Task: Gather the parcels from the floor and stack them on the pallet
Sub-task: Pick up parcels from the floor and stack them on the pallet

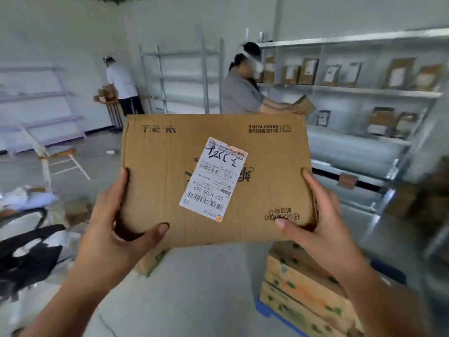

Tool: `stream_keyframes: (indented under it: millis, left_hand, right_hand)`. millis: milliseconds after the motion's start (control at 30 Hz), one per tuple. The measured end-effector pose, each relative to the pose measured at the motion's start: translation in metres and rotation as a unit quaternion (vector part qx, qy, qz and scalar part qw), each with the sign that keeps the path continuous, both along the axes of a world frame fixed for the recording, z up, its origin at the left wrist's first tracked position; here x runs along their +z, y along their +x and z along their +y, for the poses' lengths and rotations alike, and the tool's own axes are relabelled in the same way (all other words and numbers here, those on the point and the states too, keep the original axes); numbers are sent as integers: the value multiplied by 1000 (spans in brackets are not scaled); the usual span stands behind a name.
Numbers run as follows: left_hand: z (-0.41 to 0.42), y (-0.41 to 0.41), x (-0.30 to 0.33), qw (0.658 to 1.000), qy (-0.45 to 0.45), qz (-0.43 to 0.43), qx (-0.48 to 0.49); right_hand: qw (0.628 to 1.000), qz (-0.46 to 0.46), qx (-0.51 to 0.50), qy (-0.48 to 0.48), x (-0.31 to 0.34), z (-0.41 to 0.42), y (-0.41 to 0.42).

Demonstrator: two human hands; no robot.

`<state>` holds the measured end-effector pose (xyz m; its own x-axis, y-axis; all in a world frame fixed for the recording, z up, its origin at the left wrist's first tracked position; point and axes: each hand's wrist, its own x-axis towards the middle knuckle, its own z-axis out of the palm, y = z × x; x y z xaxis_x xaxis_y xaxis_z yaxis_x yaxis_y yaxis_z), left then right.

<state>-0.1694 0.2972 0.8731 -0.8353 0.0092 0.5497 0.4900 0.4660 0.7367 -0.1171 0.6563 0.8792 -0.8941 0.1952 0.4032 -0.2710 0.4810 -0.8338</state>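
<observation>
I hold a flat brown cardboard parcel (267, 166) up in front of me, its white shipping label (213, 177) facing the camera. My left hand (114, 215) grips its lower left edge, thumb on the front. My right hand (318, 215) grips the lower right edge the same way. Below and to the right, printed cardboard boxes (301, 295) are stacked on a blue pallet (269, 312). More parcels and black and white bags (31, 242) lie on the floor at the left.
A person in grey (240, 93) handles a box at the metal shelving (364, 91) on the right, which holds several packages. Another person (121, 83) stands at the back left by a small stand. A white chair (56, 156) and empty racks (182, 76) stand further back.
</observation>
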Motion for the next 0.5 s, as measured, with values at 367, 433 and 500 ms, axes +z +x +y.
stream_keyframes:
  millis: [367,433,500]
  left_hand:
    - [143,-56,-31,962,21,-90,-258]
    - [168,-53,-36,951,17,-103,-290]
    - [196,-48,-37,938,9,-116,-327]
  right_hand:
    - [965,-22,-261,-1,-18,61,119]
    - [956,-27,-293,3,-23,72,141]
    - [947,-32,-320,-2,-28,87,161]
